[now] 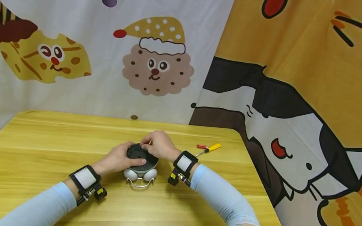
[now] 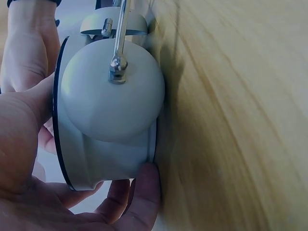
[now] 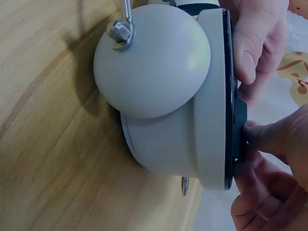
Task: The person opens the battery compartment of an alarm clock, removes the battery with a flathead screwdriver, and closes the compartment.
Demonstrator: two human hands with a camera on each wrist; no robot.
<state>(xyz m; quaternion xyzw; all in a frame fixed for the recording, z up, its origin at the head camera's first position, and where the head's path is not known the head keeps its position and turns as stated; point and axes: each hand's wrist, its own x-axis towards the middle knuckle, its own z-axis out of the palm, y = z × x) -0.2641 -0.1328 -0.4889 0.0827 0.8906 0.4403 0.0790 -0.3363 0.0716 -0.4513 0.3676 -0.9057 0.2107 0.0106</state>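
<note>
A white twin-bell alarm clock lies face down on the wooden table, its black back facing up and its bells and metal handle towards me. My left hand grips the clock's side, with the thumb lying over the back. In the left wrist view, fingers curl under the white casing. My right hand is at the far part of the back. Seen from the right wrist, its thumb and fingers pinch a raised black battery cover on the back.
A screwdriver with a yellow handle lies on the table to the right of the hands. Beside it is a small red battery. Behind the table hangs a printed curtain.
</note>
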